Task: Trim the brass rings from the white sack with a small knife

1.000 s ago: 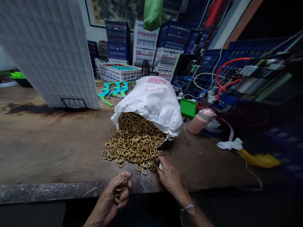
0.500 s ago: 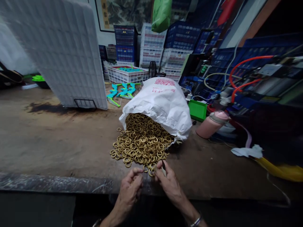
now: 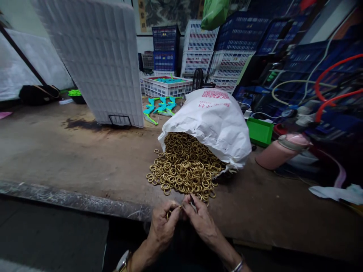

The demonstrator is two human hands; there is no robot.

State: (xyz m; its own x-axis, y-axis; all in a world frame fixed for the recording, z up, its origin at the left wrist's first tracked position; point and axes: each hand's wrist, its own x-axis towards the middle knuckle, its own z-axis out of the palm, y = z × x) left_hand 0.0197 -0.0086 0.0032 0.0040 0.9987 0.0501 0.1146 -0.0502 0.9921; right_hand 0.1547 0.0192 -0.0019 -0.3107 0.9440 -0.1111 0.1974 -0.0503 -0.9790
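My left hand is closed on a gold-coloured ring, pinched between thumb and fingers at the table's front edge. Close against it, my right hand grips a small knife-like tool with a dark pointed tip; most of it is hidden in the fingers. Both hands' fingertips meet, and what lies between them is hard to make out. Just beyond them a heap of gold-coloured rings spills from the mouth of a white woven sack lying on its side.
Left of the sack a tall whitish ribbed panel stands on the wooden table. Blue and green toy bows lie behind. At right are a green tray, a pink bottle and orange hoses. Stacked crates fill the back.
My left hand has taken hold of a ring, and both hands have come together. They are now nearer the table's front edge. The view has swung to the left.
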